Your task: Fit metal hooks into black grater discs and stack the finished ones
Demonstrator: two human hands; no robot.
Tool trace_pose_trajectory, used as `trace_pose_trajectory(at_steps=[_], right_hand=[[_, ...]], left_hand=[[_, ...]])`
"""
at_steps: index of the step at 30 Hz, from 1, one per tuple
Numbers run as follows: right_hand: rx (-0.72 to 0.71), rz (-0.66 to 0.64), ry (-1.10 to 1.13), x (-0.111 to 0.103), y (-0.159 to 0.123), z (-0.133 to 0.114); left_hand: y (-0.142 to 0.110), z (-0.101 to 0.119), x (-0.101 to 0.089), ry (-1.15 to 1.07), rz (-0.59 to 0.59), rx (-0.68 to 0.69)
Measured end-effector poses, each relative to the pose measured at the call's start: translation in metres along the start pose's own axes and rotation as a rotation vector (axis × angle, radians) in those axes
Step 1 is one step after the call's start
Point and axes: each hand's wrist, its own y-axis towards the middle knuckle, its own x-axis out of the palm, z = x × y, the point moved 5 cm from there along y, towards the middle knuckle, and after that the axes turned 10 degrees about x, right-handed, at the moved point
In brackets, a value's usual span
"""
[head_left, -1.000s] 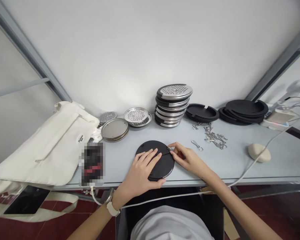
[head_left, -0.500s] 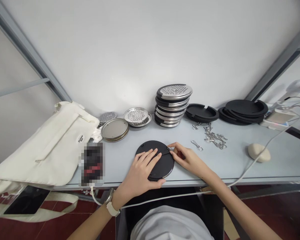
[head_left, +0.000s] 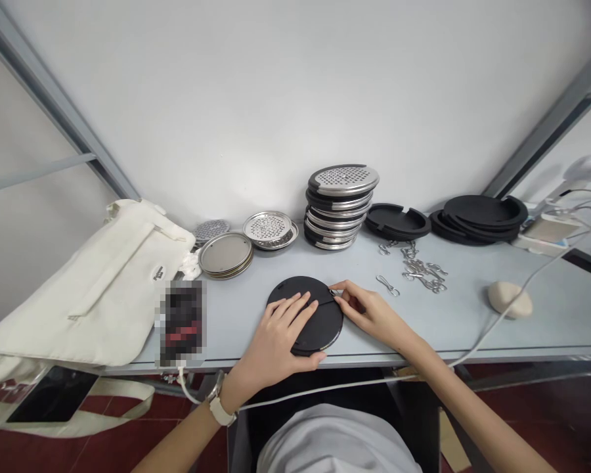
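A round black disc lies at the front of the desk, with a seam across it and a shiny rim at its near right edge. My left hand rests flat on its top, fingers stretched and spread, the thumb along the near edge. At the disc's right edge, my right hand pinches a small metal clip between thumb and index finger; most of the clip is hidden. Just beyond this hand lies a loose wire clip, and farther back a pile of similar metal clips.
Behind the disc stands a tall stack of black-rimmed metal graters. Black round holders lie at the back right. Metal discs and perforated plates sit left. A white bag, a cable and a beige object flank the workspace.
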Motion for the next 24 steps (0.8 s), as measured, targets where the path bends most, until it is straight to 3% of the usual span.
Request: trace_pose_trajectory(at_steps=[24], right_hand=[[-0.01,0.049,-0.012,-0.0029,0.0008,-0.0025]], left_hand=[[-0.0005,-0.0007,0.0,-0.003,0.016,0.009]])
